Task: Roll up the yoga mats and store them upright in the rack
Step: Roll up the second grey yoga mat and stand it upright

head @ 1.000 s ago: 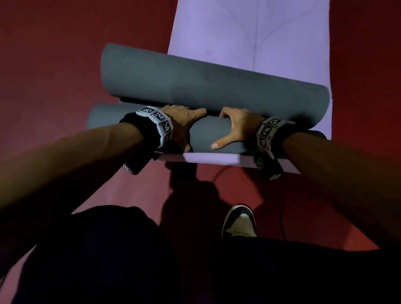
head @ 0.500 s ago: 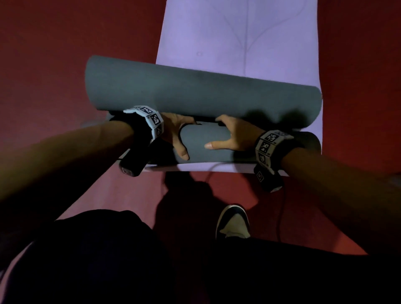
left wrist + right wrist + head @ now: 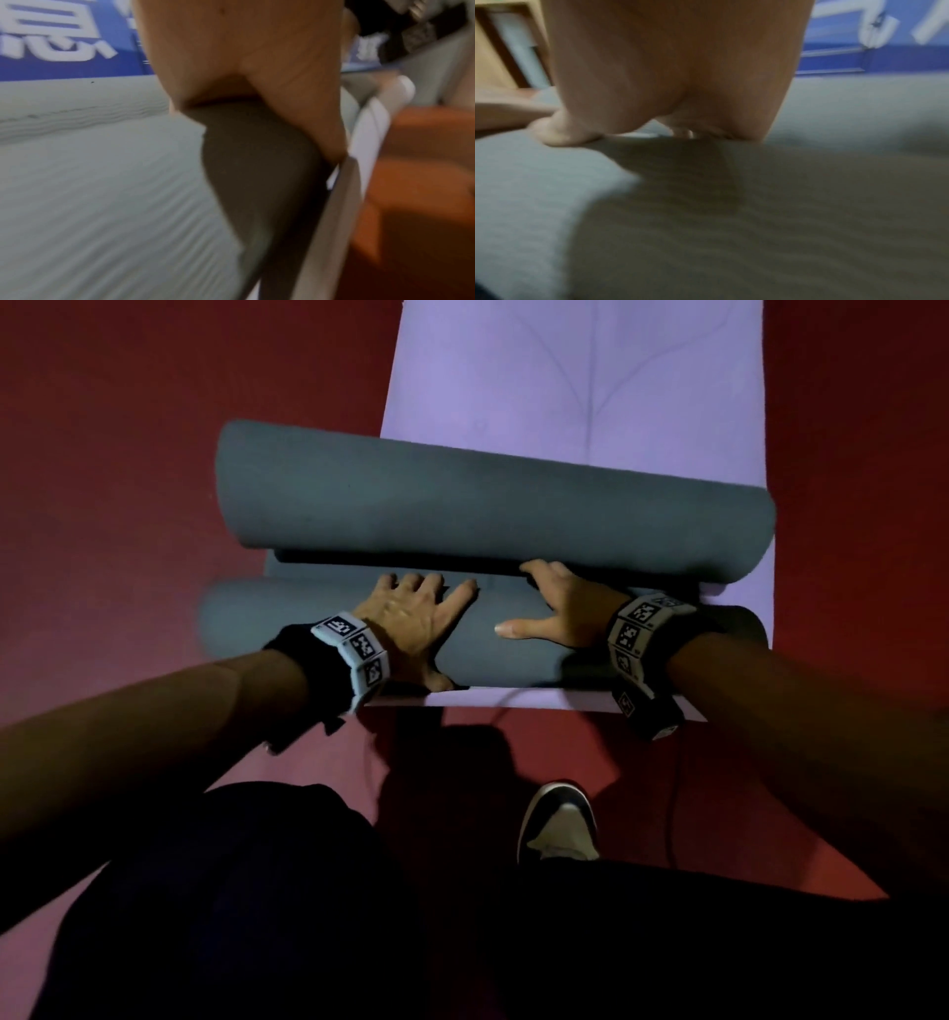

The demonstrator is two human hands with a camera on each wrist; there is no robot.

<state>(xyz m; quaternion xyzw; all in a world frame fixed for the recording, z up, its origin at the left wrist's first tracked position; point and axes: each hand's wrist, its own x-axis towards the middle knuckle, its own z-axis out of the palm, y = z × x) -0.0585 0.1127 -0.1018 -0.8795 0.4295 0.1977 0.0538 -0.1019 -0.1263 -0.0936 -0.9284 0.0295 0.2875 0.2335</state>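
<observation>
Grey mat (image 3: 334, 629) rolls best with both flat hands pushing evenly: left hand (image 3: 411, 621) spread open, right hand (image 3: 562, 608) fingertips tucked ahead.

Dim, warm light falls on my head view: the red floor (image 3: 154, 454) darkens toward the corners, and my trousers (image 3: 257, 916) are almost black. A hard shadow (image 3: 452, 752) lies on the floor just below the purple mat (image 3: 590, 377), the brightest area. The grey mat (image 3: 462, 505) shades its own fold. Straight edges bow near the frame's borders. Both my wrist views are brighter but smeared by motion blur; the blue sign (image 3: 64, 40) is unreadable, and the left hand (image 3: 244, 50) is soft.
</observation>
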